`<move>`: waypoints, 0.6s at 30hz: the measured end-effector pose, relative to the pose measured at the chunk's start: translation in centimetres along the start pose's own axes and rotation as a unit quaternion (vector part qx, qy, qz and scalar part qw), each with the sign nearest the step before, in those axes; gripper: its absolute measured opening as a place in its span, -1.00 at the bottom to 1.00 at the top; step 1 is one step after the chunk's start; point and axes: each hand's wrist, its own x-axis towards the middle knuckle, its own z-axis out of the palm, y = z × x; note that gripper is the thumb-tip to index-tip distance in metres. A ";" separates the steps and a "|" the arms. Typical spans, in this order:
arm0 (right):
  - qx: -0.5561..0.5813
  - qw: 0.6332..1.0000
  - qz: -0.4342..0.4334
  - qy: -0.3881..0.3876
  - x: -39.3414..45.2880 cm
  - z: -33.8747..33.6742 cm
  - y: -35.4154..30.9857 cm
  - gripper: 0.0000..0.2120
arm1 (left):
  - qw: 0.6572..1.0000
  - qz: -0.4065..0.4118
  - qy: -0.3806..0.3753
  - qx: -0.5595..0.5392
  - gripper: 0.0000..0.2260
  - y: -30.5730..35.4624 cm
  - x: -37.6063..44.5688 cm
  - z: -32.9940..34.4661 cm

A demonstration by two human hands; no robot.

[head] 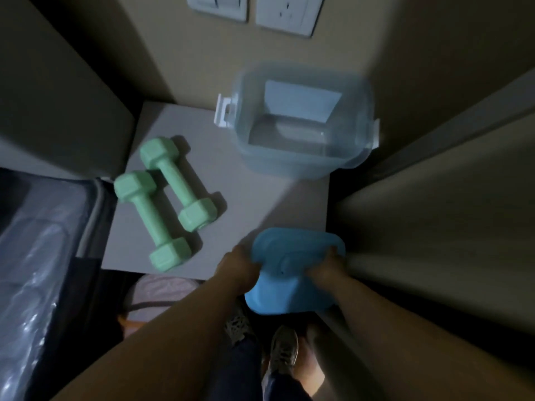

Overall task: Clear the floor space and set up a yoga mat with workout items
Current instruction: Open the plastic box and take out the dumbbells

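Note:
A blue plastic lid (292, 285) is held at the near edge of a small grey table (246, 204). My left hand (241, 266) grips its left side and my right hand (325, 266) grips its right side. Behind it, at the table's far right, stands an open clear blue storage box (301, 151) with white latches, and it looks empty. Two mint-green dumbbells (165, 204) lie side by side on the table's left half.
A dark open suitcase (43, 256) with clear plastic inside sits to the left. A beige wall with a switch (217, 7) and a socket (286, 13) is behind the table. A pale panel (434, 227) closes in on the right. My shoes (283, 348) show below.

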 end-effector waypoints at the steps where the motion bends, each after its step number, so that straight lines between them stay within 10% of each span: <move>1: 0.010 0.999 -0.005 0.034 0.3 0.8 0.3 -0.18 | 1.000 0.011 0.001 -0.011 -0.42 0.1 0.4 0.9; 6: -0.001 0.991 -0.007 0.136 1.5 1.6 2.0 -0.12 | 0.997 -0.005 0.048 -0.055 -0.54 -0.6 0.9 3.1; 18: 0.160 0.986 -0.026 0.029 -1.0 0.9 0.4 -0.42 | 0.998 -0.028 0.032 -0.045 -0.82 -1.7 -1.9 -1.9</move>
